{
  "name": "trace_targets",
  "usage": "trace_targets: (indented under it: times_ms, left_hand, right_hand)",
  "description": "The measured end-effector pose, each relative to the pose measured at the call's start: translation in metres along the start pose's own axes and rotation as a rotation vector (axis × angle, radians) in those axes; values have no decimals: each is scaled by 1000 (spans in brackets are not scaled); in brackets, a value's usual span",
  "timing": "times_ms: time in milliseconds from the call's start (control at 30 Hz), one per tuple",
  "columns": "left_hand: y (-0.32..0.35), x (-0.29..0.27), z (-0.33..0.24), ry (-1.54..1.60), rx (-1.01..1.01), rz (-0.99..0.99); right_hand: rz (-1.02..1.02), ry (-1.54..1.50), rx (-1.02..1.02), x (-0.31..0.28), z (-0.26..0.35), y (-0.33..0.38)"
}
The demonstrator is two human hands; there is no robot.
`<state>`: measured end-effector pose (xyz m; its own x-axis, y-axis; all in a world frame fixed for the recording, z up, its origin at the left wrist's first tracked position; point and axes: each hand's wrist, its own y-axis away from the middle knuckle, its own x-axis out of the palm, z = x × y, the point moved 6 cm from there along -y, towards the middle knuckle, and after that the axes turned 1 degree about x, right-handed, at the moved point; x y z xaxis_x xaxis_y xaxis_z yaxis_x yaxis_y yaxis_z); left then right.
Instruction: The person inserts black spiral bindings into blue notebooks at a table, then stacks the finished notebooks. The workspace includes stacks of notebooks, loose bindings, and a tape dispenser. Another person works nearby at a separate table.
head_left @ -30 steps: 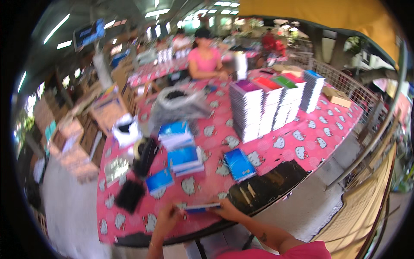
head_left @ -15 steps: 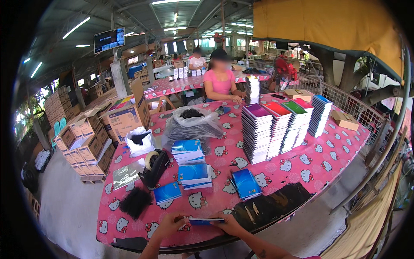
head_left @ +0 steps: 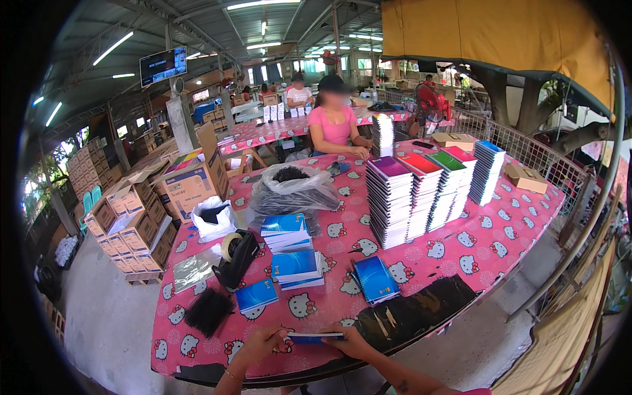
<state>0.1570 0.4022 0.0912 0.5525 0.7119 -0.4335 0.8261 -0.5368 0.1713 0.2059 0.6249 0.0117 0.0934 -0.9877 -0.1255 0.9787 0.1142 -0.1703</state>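
- Because the held notebook [head_left: 316, 339] is seen nearly edge-on, its cover design cannot be read; it lies between the two hands at six o'clock of the view, above the near edge of the pink table [head_left: 345, 304]. Clock positions below are taken from it, twelve pointing away from the wearer.
- Left hand [head_left: 262, 345]: fingers bent at the notebook's nine o'clock end, apparently pinching it; exact contact too small to tell.
- Right hand [head_left: 353, 343]: grasping the three o'clock end, thumb side inward. Judged reason for the two-ended hold: it keeps the slim block level and steady.
- Appearance: thin, pale page edge above a dark blue band of cover. Whether a coil is fitted cannot be told.
- Ten o'clock: single blue notebook [head_left: 257, 296], flat, cover up. Half past eleven: blue-topped stacks [head_left: 296, 264], slightly uneven; likely set there for easy reach.
- Between nine and ten: black bristly bundle [head_left: 209, 312], loose on the cloth, probably for picking by the left hand.
- Half past ten: tape dispenser [head_left: 237, 258], black.
- Half past one: coil-bound blue notebook [head_left: 376, 280], apart from the stacks, perhaps to separate bound from unbound.
- One o'clock, farther: tall notebook stacks [head_left: 390, 204], seemingly grouped by cover colour.
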Motion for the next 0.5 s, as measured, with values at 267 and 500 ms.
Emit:
trace_targets:
  times_ms: [267, 500]
  left_hand:
    - [0, 0, 10, 16, 162, -89]
    - [7, 6, -19, -183, 334, -144]
  right_hand:
    - [30, 8, -42, 2, -5, 0]
    - [31, 31, 24, 0, 4, 3]
